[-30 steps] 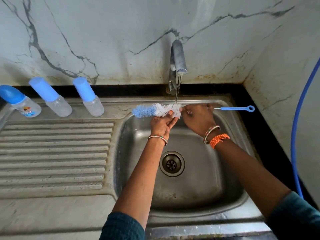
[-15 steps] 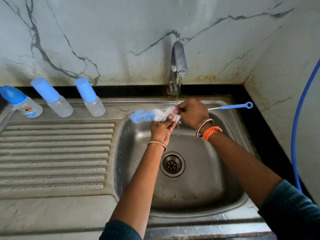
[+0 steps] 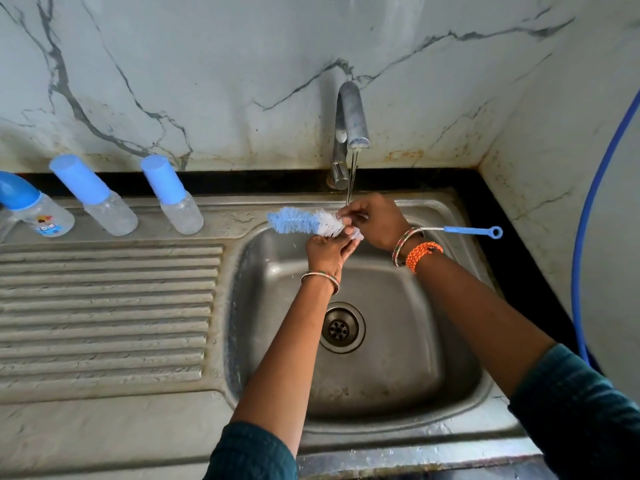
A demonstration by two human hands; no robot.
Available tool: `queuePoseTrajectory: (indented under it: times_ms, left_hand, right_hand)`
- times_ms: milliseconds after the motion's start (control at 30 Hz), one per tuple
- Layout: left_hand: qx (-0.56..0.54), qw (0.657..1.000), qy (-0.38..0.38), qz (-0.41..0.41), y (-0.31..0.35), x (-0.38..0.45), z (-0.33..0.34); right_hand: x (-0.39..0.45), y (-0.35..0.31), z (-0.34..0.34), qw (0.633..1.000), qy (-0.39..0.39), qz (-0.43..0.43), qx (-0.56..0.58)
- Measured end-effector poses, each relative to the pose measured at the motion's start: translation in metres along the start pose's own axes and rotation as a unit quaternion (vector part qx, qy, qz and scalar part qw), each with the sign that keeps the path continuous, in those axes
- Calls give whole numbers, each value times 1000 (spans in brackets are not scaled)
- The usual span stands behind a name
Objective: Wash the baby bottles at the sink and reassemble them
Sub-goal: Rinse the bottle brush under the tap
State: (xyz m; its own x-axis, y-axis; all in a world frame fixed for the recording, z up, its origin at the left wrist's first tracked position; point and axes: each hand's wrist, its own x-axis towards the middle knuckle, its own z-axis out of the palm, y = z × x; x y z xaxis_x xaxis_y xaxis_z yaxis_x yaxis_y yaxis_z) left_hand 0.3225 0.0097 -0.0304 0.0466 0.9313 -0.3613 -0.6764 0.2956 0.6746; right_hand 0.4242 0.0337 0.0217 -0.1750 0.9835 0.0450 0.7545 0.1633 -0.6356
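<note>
Moved since half a second ago: your right hand [image 3: 375, 221] has slid along the bottle brush [image 3: 304, 221] toward its bristles, fingers now pinching the white bristle end under the stream; the brush has stayed level across the sink's back edge. Left hand [image 3: 327, 249]: cupped beneath the bristles, thumb pressed against the white tuft, the other fingers curled under it, likely to work the water through. Brush handle [image 3: 472, 231]: blue loop end pointing right, past your right wrist, free of any grip. Tap [image 3: 351, 116]: running a thin stream onto the bristles, which explains why you hold the head there. Sink [image 3: 460, 344]: steel basin, drain bare below your hands. Baby bottles: three, capped in blue, standing in a row on the ledge behind the drainboard [image 3: 104, 306], well apart from the water, namely printed bottle [image 3: 41, 218], middle bottle [image 3: 102, 199], right bottle [image 3: 176, 199]. Judgement: all assembled; whether washed cannot be told.
</note>
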Motion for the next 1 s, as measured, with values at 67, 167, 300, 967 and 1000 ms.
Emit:
queuePoseTrajectory:
  times_ms: [67,167,300,967,1000]
  left_hand:
    - [20,1000,0,-5,0,0,6]
    - [35,999,-12,-18,-2,0,10]
    - [57,998,-32,-27,-8,-1,12]
    - [-101,992,-65,-45,23,11,5]
    - [-97,990,-82,-56,22,8,7]
  right_hand:
    - [-3,4,-3,1000,27,3,-9]
    - [-7,9,-7,999,49,-2,-21]
    - [-16,16,-11,997,69,4,-28]
    - [-42,46,-26,994,105,34,26]
    - [-46,49,-29,993,106,36,31]
